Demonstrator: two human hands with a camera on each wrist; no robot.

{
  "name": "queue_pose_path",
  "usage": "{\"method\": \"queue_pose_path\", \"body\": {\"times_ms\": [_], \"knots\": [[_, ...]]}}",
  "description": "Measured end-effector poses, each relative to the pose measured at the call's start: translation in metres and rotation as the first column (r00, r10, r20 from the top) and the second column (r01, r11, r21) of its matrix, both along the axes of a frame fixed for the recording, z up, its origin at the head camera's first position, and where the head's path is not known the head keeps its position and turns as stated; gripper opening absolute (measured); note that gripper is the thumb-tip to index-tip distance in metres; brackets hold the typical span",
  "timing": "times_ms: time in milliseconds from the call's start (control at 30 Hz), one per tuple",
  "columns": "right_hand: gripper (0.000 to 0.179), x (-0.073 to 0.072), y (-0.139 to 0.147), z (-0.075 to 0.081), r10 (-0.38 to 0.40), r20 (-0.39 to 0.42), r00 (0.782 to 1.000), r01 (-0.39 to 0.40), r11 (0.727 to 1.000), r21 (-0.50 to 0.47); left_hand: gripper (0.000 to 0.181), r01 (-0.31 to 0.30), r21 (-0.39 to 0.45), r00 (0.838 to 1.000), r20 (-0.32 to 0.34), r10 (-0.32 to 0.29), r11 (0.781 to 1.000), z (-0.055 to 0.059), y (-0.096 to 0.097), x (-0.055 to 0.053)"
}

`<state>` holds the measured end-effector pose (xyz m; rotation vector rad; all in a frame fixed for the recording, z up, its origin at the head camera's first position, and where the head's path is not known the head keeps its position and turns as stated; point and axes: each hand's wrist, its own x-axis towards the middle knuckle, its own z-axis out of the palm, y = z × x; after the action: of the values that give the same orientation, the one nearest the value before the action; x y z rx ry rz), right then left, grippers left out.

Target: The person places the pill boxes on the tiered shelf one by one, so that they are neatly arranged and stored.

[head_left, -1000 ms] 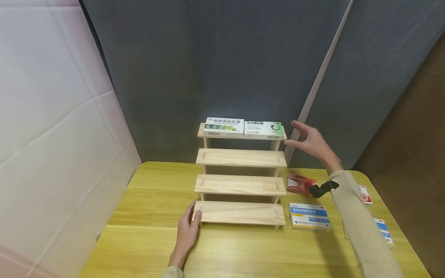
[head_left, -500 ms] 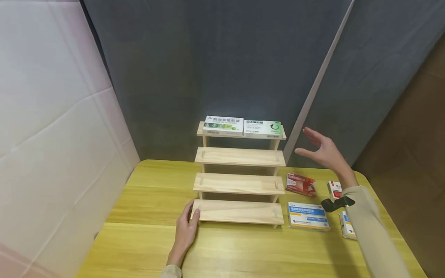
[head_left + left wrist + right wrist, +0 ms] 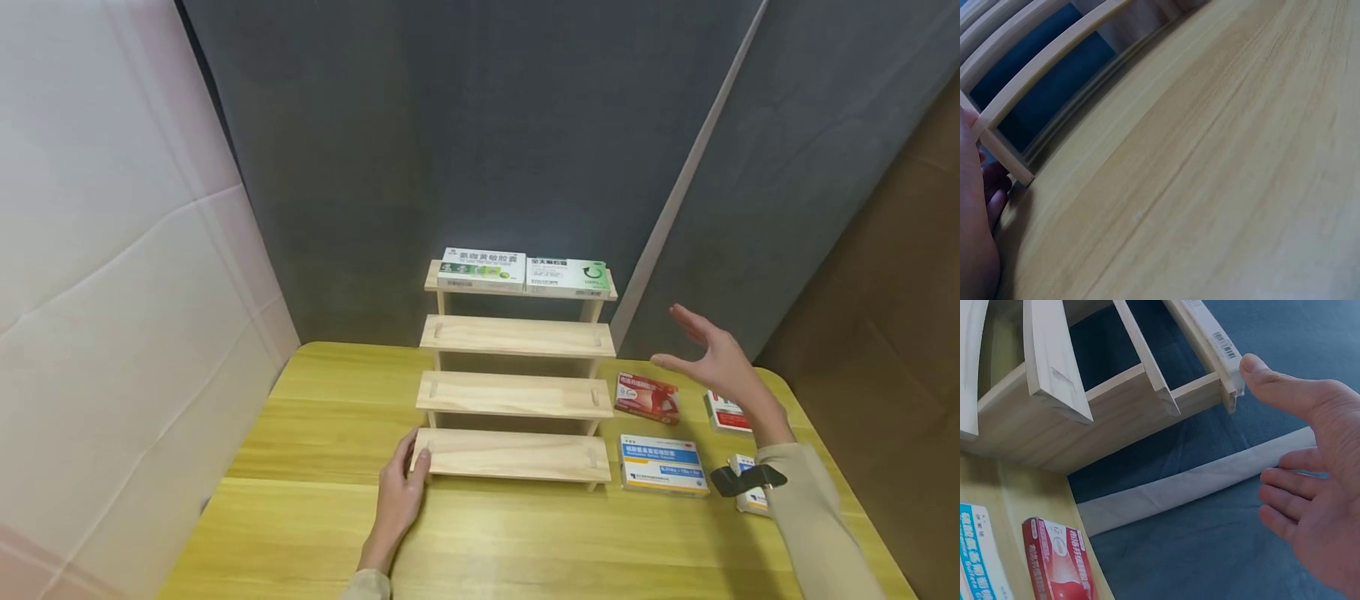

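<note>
A four-step wooden display rack (image 3: 517,455) stands on the table. My left hand (image 3: 400,497) grips the left end of its lowest step, thumb on top and fingers round the side. Two white-and-green medicine boxes, one on the left (image 3: 482,269) and one on the right (image 3: 567,277), lie side by side on the top step. To the right of the rack, my right hand (image 3: 722,367) hangs in the air with nothing in it, thumb and fingers spread apart. Beneath and left of it lies a red medicine box (image 3: 647,398).
A blue-and-white medicine box (image 3: 663,467) lies right of the lowest step. Farther right, the right arm partly covers a red-and-white box (image 3: 727,413) and another blue-and-white box (image 3: 751,485). A dark curtain (image 3: 337,167) hangs behind the yellow wooden table (image 3: 300,533).
My right hand has drawn away from the top step, moving right and downward with its fingers still spread. The left hand stays on the rack, and the boxes keep their places.
</note>
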<state>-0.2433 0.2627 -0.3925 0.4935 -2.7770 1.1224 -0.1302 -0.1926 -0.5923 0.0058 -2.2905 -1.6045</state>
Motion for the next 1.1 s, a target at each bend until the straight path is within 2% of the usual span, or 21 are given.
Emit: {"method": "queue_pose_path", "body": {"times_ms": [300, 533, 667, 800, 1100], "knots": [[0.090, 0.014, 0.004, -0.004, 0.015, 0.046, 0.999, -0.014, 1.000, -0.021, 0.044, 0.003, -0.003, 1.000, -0.001, -0.003, 1.000, 0.002, 0.001, -0.001], [0.093, 0.026, 0.008, -0.018, 0.000, 0.097, 0.995, 0.002, 1.000, -0.016, 0.045, 0.015, -0.003, 1.000, 0.003, -0.015, 1.000, 0.002, 0.000, 0.000], [0.095, 0.032, 0.011, -0.026, 0.000, 0.094, 0.996, 0.000, 1.000, -0.001, 0.045, 0.012, -0.012, 1.000, 0.006, -0.012, 1.000, 0.003, -0.001, 0.000], [0.097, 0.039, 0.013, -0.035, 0.006, 0.076, 0.997, -0.010, 0.999, 0.047, 0.044, 0.006, -0.001, 1.000, -0.007, -0.006, 1.000, 0.002, -0.002, -0.001], [0.105, 0.060, 0.014, -0.054, -0.024, 0.117, 0.993, 0.009, 0.992, 0.127, 0.045, 0.030, 0.015, 1.000, -0.003, -0.029, 0.999, 0.002, -0.001, 0.001]]}}
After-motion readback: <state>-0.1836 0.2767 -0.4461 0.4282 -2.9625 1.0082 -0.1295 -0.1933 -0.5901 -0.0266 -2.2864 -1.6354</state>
